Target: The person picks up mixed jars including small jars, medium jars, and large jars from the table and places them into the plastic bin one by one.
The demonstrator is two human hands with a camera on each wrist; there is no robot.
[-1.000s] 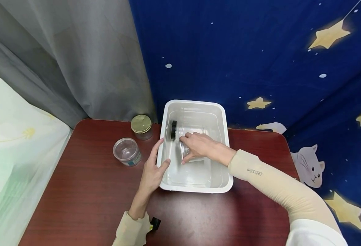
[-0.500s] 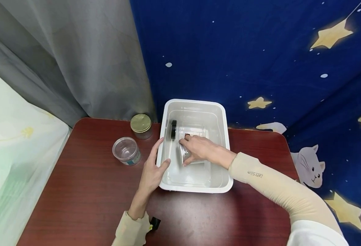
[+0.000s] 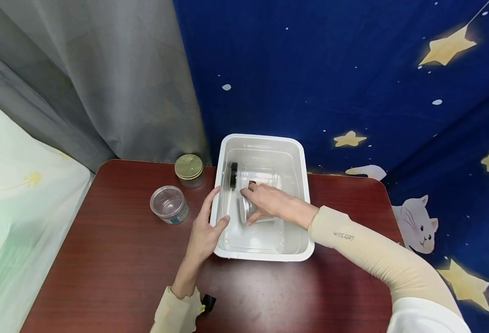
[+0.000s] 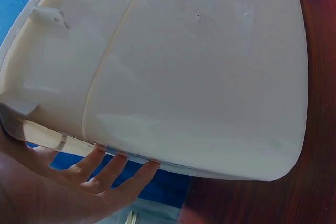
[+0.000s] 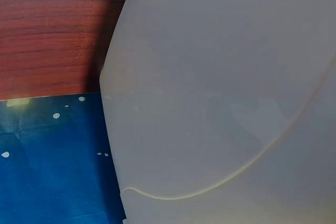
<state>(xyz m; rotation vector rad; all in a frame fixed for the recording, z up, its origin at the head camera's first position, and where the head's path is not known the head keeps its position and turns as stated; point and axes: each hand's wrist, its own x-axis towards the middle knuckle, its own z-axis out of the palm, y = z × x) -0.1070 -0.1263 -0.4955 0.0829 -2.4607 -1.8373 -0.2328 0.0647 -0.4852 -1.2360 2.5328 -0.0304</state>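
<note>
A white plastic tub [image 3: 265, 256] stands on the table. My left hand [image 3: 204, 236] holds the tub's left side, with the thumb over the rim and the fingers along the outside; in the left wrist view several fingertips touch the wall. My right hand [image 3: 267, 201] reaches into the tub and grips a clear jar [image 3: 245, 210] lying on its side, its round end facing left. Behind it lies another clear jar with a black lid [image 3: 233, 175], lid toward the left wall. The right wrist view shows only the tub's outer wall [image 5: 210, 103], the hand hidden behind it.
Left of the tub, a clear round jar [image 3: 169, 205] with a blue label stands on the red-brown table [image 3: 115, 259]. Behind it is a jar with a gold lid [image 3: 188, 166]. Grey [image 3: 144, 92] and blue starry curtains [image 3: 277, 69] hang along the back edge.
The right hand and the clear jar in it have shifted slightly toward the near side of the tub. The left hand keeps its place on the rim.
</note>
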